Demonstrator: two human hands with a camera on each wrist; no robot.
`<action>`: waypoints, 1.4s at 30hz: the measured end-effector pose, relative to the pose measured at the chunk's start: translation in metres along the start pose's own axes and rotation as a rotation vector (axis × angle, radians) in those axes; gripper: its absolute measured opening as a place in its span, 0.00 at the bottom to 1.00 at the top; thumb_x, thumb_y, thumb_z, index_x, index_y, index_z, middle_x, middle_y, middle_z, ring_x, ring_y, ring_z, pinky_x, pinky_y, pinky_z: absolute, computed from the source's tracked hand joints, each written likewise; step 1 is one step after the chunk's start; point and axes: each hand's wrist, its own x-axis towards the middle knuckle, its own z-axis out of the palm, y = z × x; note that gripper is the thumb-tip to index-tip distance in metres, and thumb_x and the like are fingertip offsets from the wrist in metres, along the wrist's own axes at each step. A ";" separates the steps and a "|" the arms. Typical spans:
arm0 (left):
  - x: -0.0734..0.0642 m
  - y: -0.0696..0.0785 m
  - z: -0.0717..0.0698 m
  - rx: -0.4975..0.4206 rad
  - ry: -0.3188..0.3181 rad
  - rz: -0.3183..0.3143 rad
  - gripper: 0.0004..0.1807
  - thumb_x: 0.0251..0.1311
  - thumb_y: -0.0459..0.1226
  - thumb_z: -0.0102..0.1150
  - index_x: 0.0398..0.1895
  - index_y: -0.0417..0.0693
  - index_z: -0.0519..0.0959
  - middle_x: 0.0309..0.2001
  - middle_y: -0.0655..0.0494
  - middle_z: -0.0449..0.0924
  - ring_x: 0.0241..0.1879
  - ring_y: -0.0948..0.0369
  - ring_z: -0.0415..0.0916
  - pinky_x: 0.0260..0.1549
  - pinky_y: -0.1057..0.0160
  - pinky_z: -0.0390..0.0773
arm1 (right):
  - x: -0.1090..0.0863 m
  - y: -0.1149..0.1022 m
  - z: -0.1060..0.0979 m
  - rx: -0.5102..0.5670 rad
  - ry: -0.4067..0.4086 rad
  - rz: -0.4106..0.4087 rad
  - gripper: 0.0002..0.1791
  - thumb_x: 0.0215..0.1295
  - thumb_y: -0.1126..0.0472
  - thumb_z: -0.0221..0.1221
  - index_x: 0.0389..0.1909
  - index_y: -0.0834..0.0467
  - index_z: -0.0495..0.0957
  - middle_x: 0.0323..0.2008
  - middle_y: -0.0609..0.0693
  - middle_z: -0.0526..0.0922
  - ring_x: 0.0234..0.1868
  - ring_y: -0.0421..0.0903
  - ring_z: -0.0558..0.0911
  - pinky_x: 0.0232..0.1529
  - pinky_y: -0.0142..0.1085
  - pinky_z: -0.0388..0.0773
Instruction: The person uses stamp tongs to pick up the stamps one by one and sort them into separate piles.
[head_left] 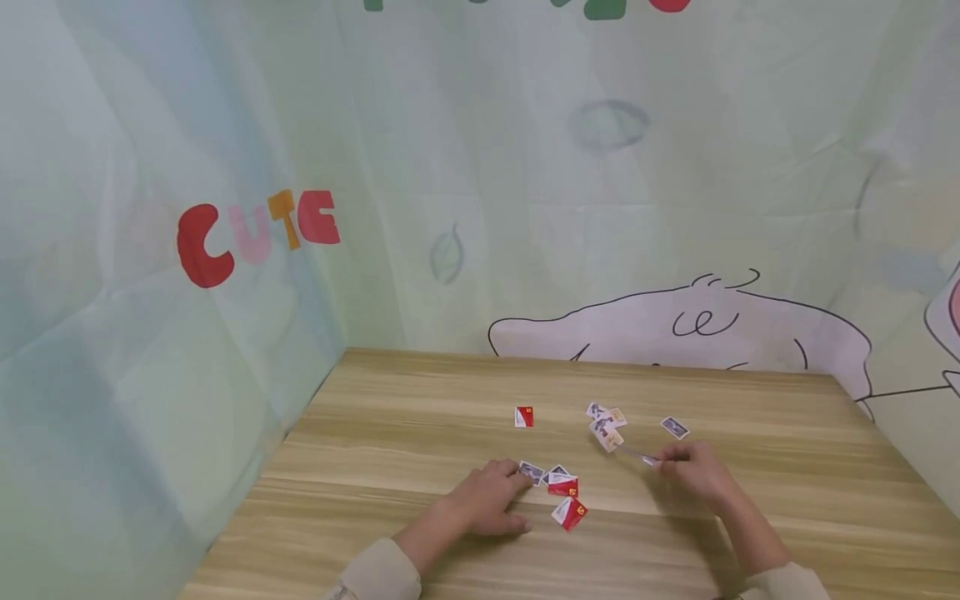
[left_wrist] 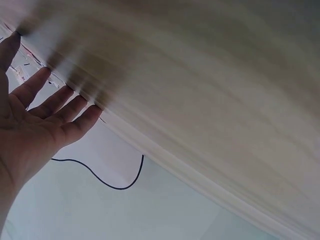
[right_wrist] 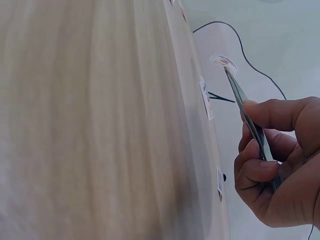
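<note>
My right hand [head_left: 697, 471] grips metal tweezers [right_wrist: 242, 97], thumb and fingers curled round them. At their tips is a small stamp-like paper piece [right_wrist: 225, 62], raised off the table in the right wrist view. In the head view this pale piece [head_left: 606, 436] overlaps other pale printed pieces [head_left: 616, 416]. Palm down, my left hand [head_left: 491, 502] rests with its fingers spread, fingertips on the tabletop in the left wrist view. Beside its index finger lies a dark-pictured piece [head_left: 532, 472]. Just right of that, red-and-white pieces [head_left: 570, 513] lie in a loose group, one overlapping a dark piece.
A single red-and-white piece [head_left: 523, 417] lies farther back on the wood-grain table [head_left: 420, 400]. Another dark-pictured piece [head_left: 675, 427] sits beyond my right hand. Pale printed cloth [head_left: 465, 167] hangs behind the table and along its left side.
</note>
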 end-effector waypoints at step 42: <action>0.000 0.001 -0.003 -0.017 0.000 0.004 0.32 0.50 0.53 0.64 0.57 0.48 0.74 0.55 0.49 0.70 0.54 0.54 0.67 0.50 0.54 0.71 | 0.029 0.013 -0.005 0.006 0.034 0.085 0.12 0.54 0.68 0.60 0.36 0.74 0.77 0.22 0.50 0.74 0.22 0.44 0.70 0.23 0.35 0.69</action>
